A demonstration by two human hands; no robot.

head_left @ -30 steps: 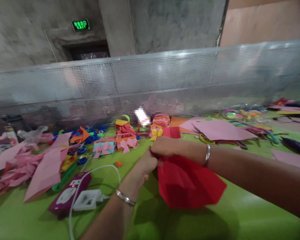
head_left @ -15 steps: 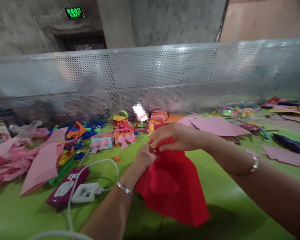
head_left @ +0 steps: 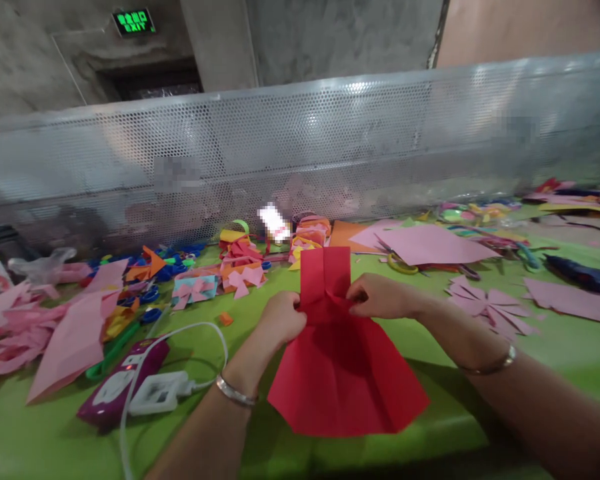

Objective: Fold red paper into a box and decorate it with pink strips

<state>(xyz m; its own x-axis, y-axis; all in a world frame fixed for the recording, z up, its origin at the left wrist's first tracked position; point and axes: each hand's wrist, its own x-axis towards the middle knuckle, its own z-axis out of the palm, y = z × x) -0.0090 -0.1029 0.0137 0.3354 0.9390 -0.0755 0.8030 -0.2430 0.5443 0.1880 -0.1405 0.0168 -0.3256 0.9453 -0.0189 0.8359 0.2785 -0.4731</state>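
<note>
Head view: red paper (head_left: 347, 377), flared below a narrow waist, is between the hands over the green table (head_left: 460, 407); left hand (head_left: 283, 317) has fingers curled closed on its left waist edge, right hand (head_left: 385, 295) pinches the right. Should handle light, fairly stiff but easily creased or torn, not very slippery. Best hold is likely the folded waist, pinched lightly from both sides.

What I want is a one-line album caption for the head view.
Left hand and right hand hold flared red paper over a green table.
</note>
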